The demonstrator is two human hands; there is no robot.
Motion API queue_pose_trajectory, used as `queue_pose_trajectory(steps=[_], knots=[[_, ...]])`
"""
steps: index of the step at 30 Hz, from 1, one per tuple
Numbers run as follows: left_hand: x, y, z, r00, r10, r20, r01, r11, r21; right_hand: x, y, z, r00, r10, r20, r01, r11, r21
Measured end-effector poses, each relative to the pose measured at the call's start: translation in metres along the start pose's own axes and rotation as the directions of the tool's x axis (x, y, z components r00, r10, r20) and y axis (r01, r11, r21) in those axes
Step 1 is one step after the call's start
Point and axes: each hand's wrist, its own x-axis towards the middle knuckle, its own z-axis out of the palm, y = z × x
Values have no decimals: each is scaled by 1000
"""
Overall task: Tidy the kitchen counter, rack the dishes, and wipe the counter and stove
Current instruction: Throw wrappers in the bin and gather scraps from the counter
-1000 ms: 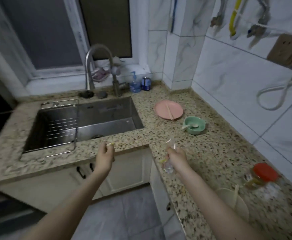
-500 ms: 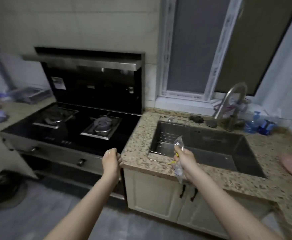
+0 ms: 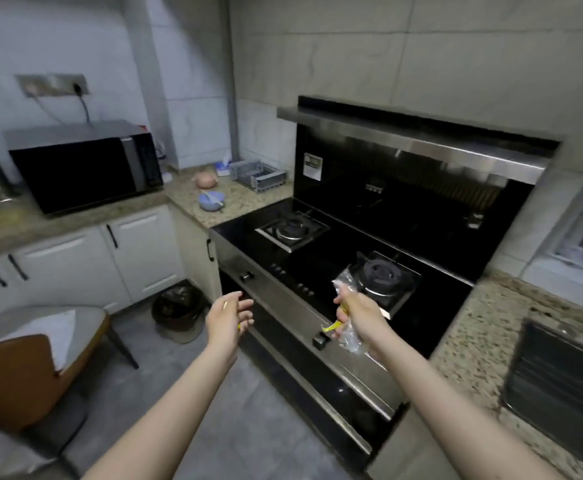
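Two hands are raised in the head view, in front of the black stove (image 3: 369, 244). The right hand (image 3: 359, 315) has its fingers curled round a crumpled clear plastic wrapper (image 3: 347, 306), with a yellow scrap (image 3: 331, 327) sticking out below the fist; the wrapper hangs over the stove's front edge, near the right burner (image 3: 381, 275). The left hand (image 3: 229, 318) is held over the floor with its fingers loosely spread; a small yellow bit shows at its fingertips, but whether it is pinched cannot be told. A dark-lined waste bin (image 3: 177, 311) stands on the floor just beyond the left hand. On the table (image 3: 241, 199) left of the stove lie a blue bowl (image 3: 211, 199), a pink bowl (image 3: 205, 179) and a grey rack (image 3: 258, 174). A microwave (image 3: 82, 168) stands further left.
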Motion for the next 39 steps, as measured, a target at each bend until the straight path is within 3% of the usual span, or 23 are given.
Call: queue_pose_trajectory(steps=[5, 13, 18, 24, 33, 39], knots=[[96, 23, -39, 989, -24, -145, 15, 998, -65, 107, 1, 78, 982, 150, 119, -161, 983, 88], [262, 75, -60, 948, -73, -311, 77, 997, -2, 293, -11, 188, 930, 278, 241, -305, 949, 83], [341, 125, -85, 934, -87, -347, 85, 996, -21, 393, -49, 258, 937, 260, 232, -277, 960, 42], [415, 163, -130, 891, -46, -452, 32, 999, -39, 464, -56, 351, 893, 288, 346, -277, 957, -82], [549, 154, -189, 901, -105, -422, 50, 989, -138, 561, -13, 471, 863, 379, 334, -312, 920, -237], [669, 142, -232, 901, -167, -401, 185, 983, 6, 648, 24, 553, 844, 472, 253, -366, 854, -371]])
